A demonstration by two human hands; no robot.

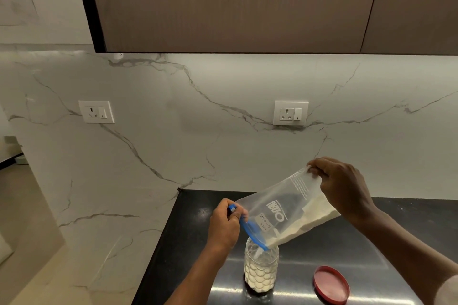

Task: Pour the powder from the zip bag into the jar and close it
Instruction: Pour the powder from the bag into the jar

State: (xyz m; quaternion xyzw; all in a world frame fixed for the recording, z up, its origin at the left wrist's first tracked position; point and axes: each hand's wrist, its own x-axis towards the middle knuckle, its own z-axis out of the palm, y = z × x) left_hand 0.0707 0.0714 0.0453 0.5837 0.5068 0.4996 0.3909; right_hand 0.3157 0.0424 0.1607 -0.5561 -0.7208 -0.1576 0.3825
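The left hand [224, 224] pinches the blue zip strip [247, 226] at the mouth end of the zip bag [288, 208], fingers curled round it. The right hand [340, 187] is raised higher and further back, its fingers and thumb pinching the bag's bottom corner. Between the two hands the clear bag hangs tilted, mouth end low and bottom end high, with printed lettering on its face.

Pale powder [314, 218] lies along the lower edge of the bag, beneath the right hand, and runs down toward the mouth. The lowest corner of the mouth sits right at the top of the jar [260, 267], just below and to the right of the left hand; whether it touches the rim cannot be told.

The jar is clear, with a dimpled wall, and stands upright on the dark worktop [193, 242], below the gap between the two hands. It has no lid on and holds pale powder to well over half its height.

A red lid [331, 284] lies flat on the worktop, under the right forearm, apart from the jar.

Behind the hands rises a white marble wall [173, 156] with two sockets, the left socket [96, 111] and the right socket [290, 113], and a brown cupboard [235, 2] hangs above.
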